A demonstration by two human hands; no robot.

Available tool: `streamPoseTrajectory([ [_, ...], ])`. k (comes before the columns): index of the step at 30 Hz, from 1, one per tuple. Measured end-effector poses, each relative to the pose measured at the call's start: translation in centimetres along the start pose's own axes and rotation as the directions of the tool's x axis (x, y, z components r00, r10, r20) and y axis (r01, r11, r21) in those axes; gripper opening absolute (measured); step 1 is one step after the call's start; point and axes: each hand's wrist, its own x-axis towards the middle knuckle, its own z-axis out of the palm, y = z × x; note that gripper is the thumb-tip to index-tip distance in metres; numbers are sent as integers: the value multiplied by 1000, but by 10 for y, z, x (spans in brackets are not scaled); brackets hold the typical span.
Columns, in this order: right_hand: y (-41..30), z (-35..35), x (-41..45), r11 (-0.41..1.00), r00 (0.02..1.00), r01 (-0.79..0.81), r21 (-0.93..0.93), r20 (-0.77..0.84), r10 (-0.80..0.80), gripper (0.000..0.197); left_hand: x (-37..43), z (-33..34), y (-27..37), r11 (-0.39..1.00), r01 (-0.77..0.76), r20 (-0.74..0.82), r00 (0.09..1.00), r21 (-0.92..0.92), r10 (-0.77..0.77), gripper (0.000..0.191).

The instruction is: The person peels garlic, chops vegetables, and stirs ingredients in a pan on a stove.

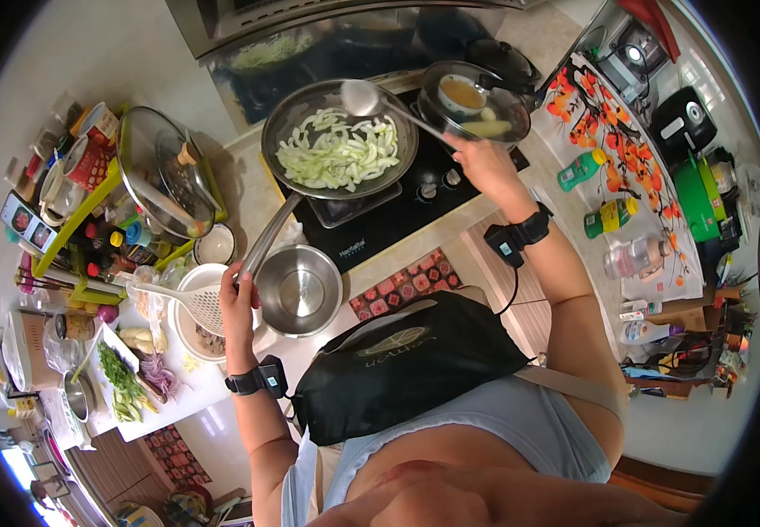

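Observation:
My left hand [239, 300] grips the long metal handle of a frying pan [340, 138] on the black gas stove [380, 217]. Sliced pale green vegetable pieces [340, 151] lie spread in the pan. My right hand [482, 161] holds the handle of a metal ladle or spatula [361, 99], whose head is over the pan's far rim. Near my left hand, a white perforated skimmer [202, 308] rests across a white bowl [182, 323] holding some brownish food. A steel bowl [299, 290] stands just below the pan's handle.
Right of the pan is a glass-lidded pan [475, 109] with a small bowl inside. A glass lid [166, 172] leans on the green spice rack [80, 221]. A cutting board [185, 402] at left bears chopped greens, purple onion and a knife [151, 387]. Bottles [581, 170] stand at right.

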Motion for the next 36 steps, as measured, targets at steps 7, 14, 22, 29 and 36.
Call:
streamPoseTrajectory([
  [7,0,-1,-37,969,981,-33,244,192,-15,32,1,3,3,999,-8,34,999,45,6,25],
  [14,-42,-21,-56,949,987,121,292,66,-146,35,2,-3,7,999,12,105,994,34,-15,24],
  [22,-49,-5,-46,979,987,140,149,59,-151,32,3,-4,9,999,28,123,992,40,-33,25],
  [29,-16,7,-6,992,994,-84,-93,-72,78,32,-4,-8,7,995,-12,52,999,95,7,29],
  [36,-1,64,20,911,992,-120,395,80,96,32,-6,-5,5,999,20,56,998,47,-23,29],
])
